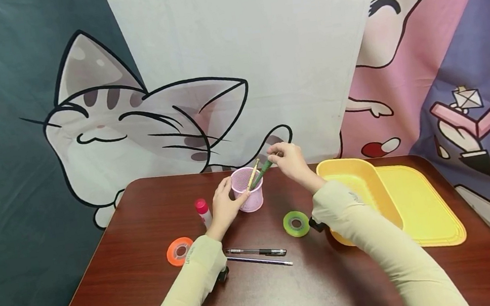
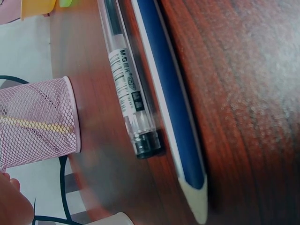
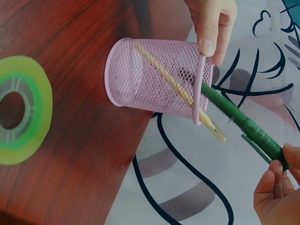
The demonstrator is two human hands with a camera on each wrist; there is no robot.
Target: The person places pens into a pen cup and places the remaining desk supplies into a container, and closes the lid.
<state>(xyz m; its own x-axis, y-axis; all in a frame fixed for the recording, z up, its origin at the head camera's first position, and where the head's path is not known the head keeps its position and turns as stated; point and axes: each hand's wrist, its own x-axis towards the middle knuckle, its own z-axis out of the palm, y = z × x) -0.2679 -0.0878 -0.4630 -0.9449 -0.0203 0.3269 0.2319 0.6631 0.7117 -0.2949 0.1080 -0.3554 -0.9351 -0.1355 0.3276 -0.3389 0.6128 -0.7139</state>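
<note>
Pinching the green pen (image 1: 263, 170), head view, the right hand (image 1: 291, 161) slants it into the pink cup (image 1: 253, 203) gripped by the left hand (image 1: 226, 204); left wrist, clear pen (image 2: 125, 84) beside blue pencil (image 2: 174, 101); right wrist, pen tip inside (yellow stick (image 3: 213, 126) alongside)!

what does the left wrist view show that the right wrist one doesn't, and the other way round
Only the left wrist view: the clear pen and the blue-and-white pencil, lying side by side.

Only the right wrist view: the right hand pinching the end of a green pen.

Both: the pink mesh cup, the yellow stick in it, part of the left hand and the table. The green tape is plain on the right; a green scrap at the left view's top edge may be it.
</note>
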